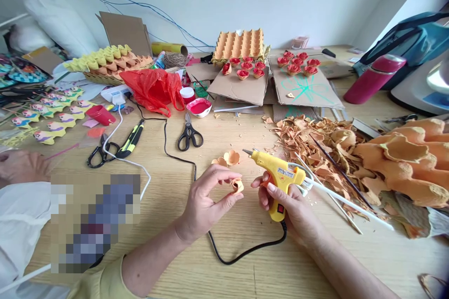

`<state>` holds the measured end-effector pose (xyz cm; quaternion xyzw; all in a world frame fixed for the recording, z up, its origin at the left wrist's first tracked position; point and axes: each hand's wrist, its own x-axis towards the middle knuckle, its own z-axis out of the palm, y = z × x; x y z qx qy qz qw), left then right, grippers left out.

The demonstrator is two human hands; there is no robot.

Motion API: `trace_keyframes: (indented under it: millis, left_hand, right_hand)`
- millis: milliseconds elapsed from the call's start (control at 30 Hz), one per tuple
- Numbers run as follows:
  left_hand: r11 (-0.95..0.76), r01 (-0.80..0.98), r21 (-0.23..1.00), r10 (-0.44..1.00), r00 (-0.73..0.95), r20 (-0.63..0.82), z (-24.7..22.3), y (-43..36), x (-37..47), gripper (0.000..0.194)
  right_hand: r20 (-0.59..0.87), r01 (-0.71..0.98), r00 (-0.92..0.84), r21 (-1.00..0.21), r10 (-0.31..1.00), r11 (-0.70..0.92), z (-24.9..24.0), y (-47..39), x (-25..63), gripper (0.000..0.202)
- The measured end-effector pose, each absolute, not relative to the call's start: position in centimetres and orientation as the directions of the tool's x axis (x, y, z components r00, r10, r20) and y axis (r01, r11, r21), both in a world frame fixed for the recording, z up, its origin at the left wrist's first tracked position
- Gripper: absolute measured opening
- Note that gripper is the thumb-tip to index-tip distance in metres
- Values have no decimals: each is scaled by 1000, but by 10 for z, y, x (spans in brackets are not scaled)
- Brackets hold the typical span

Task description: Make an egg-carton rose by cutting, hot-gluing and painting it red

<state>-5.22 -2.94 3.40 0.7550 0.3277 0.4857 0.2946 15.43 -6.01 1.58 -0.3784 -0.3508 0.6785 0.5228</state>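
Between the thumb and fingers of my left hand (pixel 210 196) is a small rolled flower piece of orange egg-carton pulp (pixel 237 186). My right hand (pixel 291 208) grips a yellow hot glue gun (pixel 278 173) by its handle. Its nozzle points up and left, apart from the flower piece, and a white glue stick (pixel 347 201) sticks out of its back. From the handle's base a black cord (pixel 245 259) loops across the table. Just beyond my left hand lie cut petal cups (pixel 231 157) of the same pulp.
Pulp scraps (pixel 315 145) and egg cartons (pixel 403 159) crowd the right side. Red paper roses (pixel 242 74) stand on cardboard (pixel 242 88) at the back. Black scissors (pixel 189 133), a box cutter (pixel 131 140) and a red bag (pixel 150 88) lie left of centre. Another person's hand (pixel 23 166) rests far left.
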Motion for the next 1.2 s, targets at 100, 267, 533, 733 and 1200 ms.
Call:
trace_keyframes:
  millis: [100,267,533,733,1200]
  left_hand:
    - [-558,180,810,819,274,504,32,-26,-54,26]
    - [-331,37,943,921,231,315,32,-23,-55,27]
    - [239,-512,825,946,314,-80,28,-10,-58,37]
    - [522,-631,574,839,502,-211,28,-10,-57,41]
    - [500,-658,564,865,409,-291,28,0,-62,41]
  right_hand:
    - [-120,-447,-178,-875,977,-189,15,-60,157,21]
    - [-96,-438,-212,-880,973,-182,13,-63,160,22]
    - [-89,-469,-227,-863,970,-188,17,-65,161,21]
    - [-106,-486,-233,-848,967,-210,18,-66,161,23]
    - [-96,-489,-223,-850,970,-197,20,-65,165,26]
